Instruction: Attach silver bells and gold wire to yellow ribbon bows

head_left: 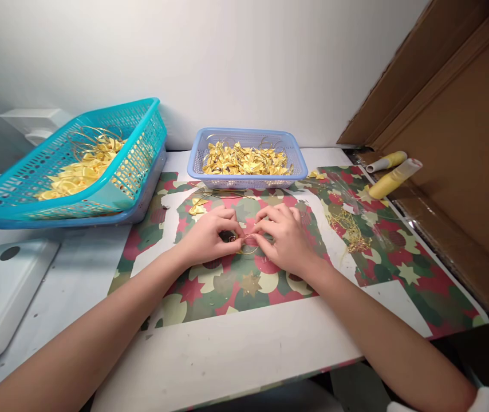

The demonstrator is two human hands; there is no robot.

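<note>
As two hands (210,236) (286,237) pinch seemingly one wire (250,253), three baskets (247,182) (144,130) (146,205).

Wire partly lost behind fingertips
The left hand (210,237) and right hand (286,240) cover parts of the thin gold wire (249,253), its ends untraceable; the turquoise basket (109,194) mostly hides the blue basket (144,207) beneath; the left edge crops the white case (8,297), the right edge the cardboard (454,143); bits in the golden tangle (351,232) are too small to identify.
</note>
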